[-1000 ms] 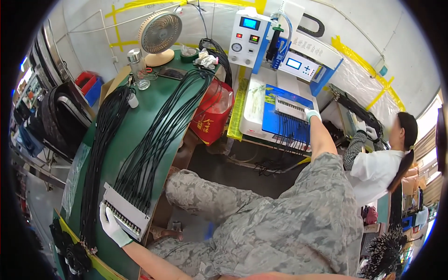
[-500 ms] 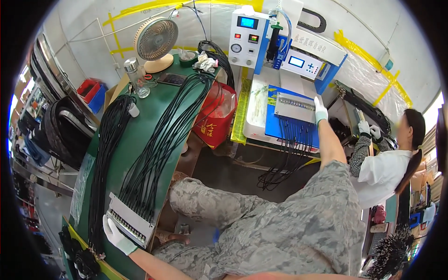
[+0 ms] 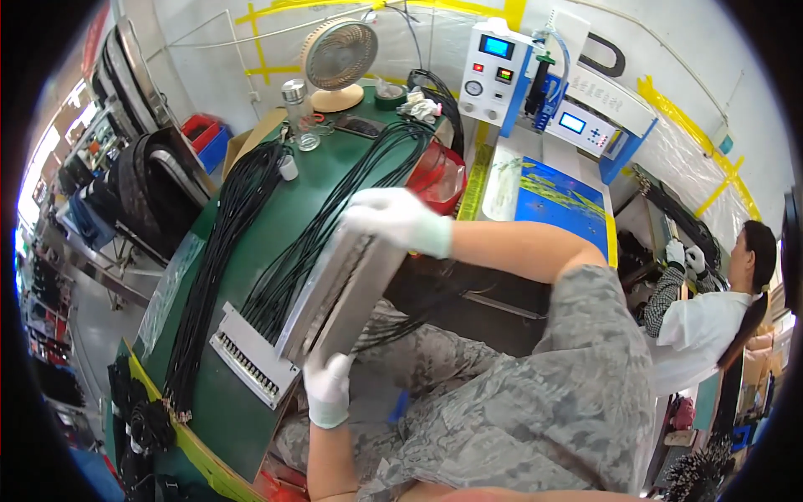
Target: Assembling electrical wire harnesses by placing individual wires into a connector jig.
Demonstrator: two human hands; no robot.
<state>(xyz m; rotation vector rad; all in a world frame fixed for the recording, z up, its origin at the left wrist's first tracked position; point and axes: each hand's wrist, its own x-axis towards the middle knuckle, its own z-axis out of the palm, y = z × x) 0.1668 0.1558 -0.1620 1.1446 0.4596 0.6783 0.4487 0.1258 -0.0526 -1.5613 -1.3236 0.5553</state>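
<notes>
My gloved right hand (image 3: 397, 219) grips the upper end of a long silver metal cable fixture (image 3: 361, 293). My gloved left hand (image 3: 328, 391) holds the lower end of the same piece. It is tilted, somewhat smeared by motion, and hangs over the edge of the green table (image 3: 180, 335); black cables (image 3: 389, 333) trail from its right side above my lap. A second metal fixture (image 3: 255, 356) with a row of connector ends lies on the table just left of my left hand. Black cables (image 3: 288, 268) run from it toward the far end.
A bench machine (image 3: 577, 125) with a blue work plate (image 3: 569, 201) stands far right. A fan (image 3: 339, 54), glass bottle (image 3: 301, 117) and phone (image 3: 358, 126) sit at the table's far end. Another cable bundle (image 3: 219, 251) lies left. A red bag (image 3: 439, 180) stands beside the table. A co-worker (image 3: 703, 309) works at right.
The fixture on the blue plate has been lifted off and brought left to the table by my right hand. My left hand has let go of the table fixture and taken the lifted one's lower end.
</notes>
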